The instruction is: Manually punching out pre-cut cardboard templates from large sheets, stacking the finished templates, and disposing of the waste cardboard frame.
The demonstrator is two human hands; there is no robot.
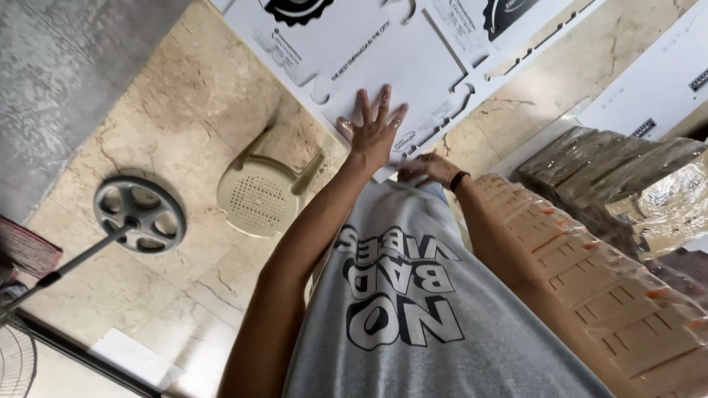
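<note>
Cardboard, white, flat and die-cut [383, 51], with rounded notches, slots and black printed marks, lying spread over beige veined marble floor tiles [184, 110] towards the floor's far side. Pressed flat on its smooth face near the closest edge: left hand [376, 129], palm down, fingers fanned wide apart and straight. Just beside it, at that same closest edge of the sheet: right hand [431, 169], fingers bent and close together against the cardboard's rim, narrow black wristband [459, 179] round the wrist; impossible to tell whether pinching the edge or only resting on it. Both bare forearms reaching out over a grey cotton T-shirt with bold black-and-white lettering [413, 332]. Along the right side, close against the right forearm: stack of brown corrugated die-cut cardboard [590, 273], ridged, slotted, glossy under clear film. Beyond it, a darker wrapped bundle of flat brown sheets [612, 162], shiny and creased, and a second white printed cardboard sheet [656, 81] by the floor's far right corner. Left of the arms, on bare tile: cream plastic chair with curved arms and a round perforated seat [258, 195]. Further left: round grey spoked fan base [140, 214] with a thin metal pole, and part of a wire fan grille [15, 361] at the near left corner. Rough grey concrete surface [59, 59] bordering the tiles at the far left.
</note>
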